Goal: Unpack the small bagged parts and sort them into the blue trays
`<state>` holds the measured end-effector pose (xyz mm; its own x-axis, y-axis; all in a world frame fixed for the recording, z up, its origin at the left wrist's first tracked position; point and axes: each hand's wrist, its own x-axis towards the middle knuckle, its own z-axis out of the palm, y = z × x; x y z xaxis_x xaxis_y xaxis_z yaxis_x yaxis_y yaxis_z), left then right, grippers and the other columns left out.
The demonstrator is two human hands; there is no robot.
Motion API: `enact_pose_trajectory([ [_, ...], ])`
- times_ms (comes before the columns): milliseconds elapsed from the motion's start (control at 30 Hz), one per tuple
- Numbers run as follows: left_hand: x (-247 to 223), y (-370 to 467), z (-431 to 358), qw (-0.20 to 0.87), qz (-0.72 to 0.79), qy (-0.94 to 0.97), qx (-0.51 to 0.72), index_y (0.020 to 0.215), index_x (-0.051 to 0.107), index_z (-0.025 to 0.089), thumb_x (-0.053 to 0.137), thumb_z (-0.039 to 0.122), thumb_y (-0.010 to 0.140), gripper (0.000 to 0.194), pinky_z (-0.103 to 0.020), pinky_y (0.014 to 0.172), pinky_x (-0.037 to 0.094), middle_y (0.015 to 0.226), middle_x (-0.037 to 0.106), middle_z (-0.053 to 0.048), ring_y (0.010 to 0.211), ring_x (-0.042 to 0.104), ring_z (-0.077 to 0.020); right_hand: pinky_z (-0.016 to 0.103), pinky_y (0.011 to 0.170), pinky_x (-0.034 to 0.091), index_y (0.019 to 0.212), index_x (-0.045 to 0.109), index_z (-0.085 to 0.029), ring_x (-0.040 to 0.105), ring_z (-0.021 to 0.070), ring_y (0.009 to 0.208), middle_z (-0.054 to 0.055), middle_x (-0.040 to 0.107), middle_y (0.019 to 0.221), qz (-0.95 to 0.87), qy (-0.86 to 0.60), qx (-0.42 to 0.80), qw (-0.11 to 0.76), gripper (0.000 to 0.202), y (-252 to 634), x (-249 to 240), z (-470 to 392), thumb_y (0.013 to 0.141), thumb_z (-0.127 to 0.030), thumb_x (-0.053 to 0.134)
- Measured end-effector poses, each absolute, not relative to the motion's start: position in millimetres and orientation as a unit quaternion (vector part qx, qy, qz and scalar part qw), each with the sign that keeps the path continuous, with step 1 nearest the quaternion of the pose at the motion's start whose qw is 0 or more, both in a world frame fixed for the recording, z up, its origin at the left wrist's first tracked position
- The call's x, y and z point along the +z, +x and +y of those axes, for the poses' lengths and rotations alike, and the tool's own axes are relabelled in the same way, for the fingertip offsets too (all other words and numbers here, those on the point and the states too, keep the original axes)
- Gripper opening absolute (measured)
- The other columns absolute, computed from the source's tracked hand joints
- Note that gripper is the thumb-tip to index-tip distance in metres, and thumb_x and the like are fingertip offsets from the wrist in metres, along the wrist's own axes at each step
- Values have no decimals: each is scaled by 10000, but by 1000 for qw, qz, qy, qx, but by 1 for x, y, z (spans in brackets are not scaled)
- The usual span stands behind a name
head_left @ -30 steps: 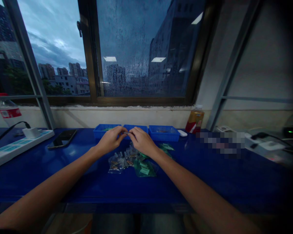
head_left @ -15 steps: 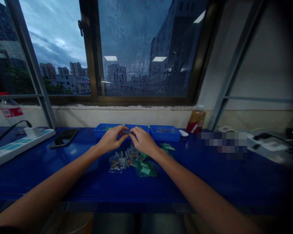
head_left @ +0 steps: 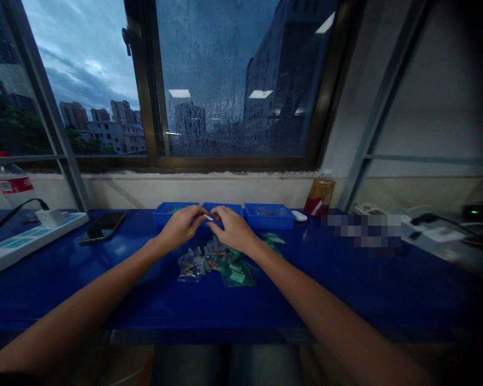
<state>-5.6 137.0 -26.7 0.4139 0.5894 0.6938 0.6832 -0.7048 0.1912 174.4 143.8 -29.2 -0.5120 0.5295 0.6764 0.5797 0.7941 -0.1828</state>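
Note:
A small white piece (head_left: 208,217), too small to identify, is pinched between the fingertips of both hands. My left hand (head_left: 181,225) is closed on its left end. From the other side, my right hand (head_left: 230,229) grips it with thumb and fingers. Below the hands lie small clear plastic bags (head_left: 193,265) with brass-coloured pins in them. Beside these is a green bag (head_left: 237,272) holding pale strips, partly under my right wrist. More green bags (head_left: 272,237) lie just right of that wrist.
Blue trays stand behind the hands: a left one (head_left: 161,214), a middle one (head_left: 237,210) and a right one (head_left: 269,219). A phone (head_left: 102,227) and a power strip (head_left: 20,244) lie left. A drink bottle (head_left: 320,194) and a white rounded object (head_left: 299,215) are right.
The small piece between my fingertips has turned and now shows a bright white side. Both hands stay together in nearly the same place; the view has shifted slightly.

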Motion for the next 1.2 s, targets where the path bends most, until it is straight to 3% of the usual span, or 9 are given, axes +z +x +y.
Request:
enact_pose_trajectory([
  [300,-27,-3,135,52,-410,-839,-354,892,600,173,434,316,850,223,-245,620,430,807,645,-29,688,580,-143,274,725,374,845,499,-166,487,156,812,42,537,837,-879,-314,-64,353,51,173,-29,145,799,-187,497],
  [533,-25,-4,132,43,-375,-844,-381,1017,528,157,493,311,810,261,-260,624,450,790,609,-40,707,569,-149,285,731,377,858,503,-161,487,164,816,53,543,846,-879,-321,-71,345,67,173,-28,144,810,-157,456],
  [767,-26,-5,134,55,-367,-851,-372,949,543,159,470,207,811,164,-261,650,446,810,574,-38,724,546,-141,284,723,371,854,506,-166,483,164,812,54,548,849,-878,-321,-71,348,54,173,-30,147,814,-178,472],
  [1000,-26,-4,134,60,-391,-836,-380,901,561,156,445,284,842,183,-261,633,436,802,601,-44,717,555,-150,278,723,376,935,496,-174,497,162,824,37,548,849,-873,-316,-54,368,178,174,-30,146,789,-264,540],
  [1200,-25,-3,132,62,-409,-829,-377,807,568,154,430,327,843,224,-255,590,428,736,603,-38,647,548,-141,275,733,378,845,515,-169,496,156,819,43,547,839,-876,-304,-65,370,66,174,-29,145,811,-224,502],
])
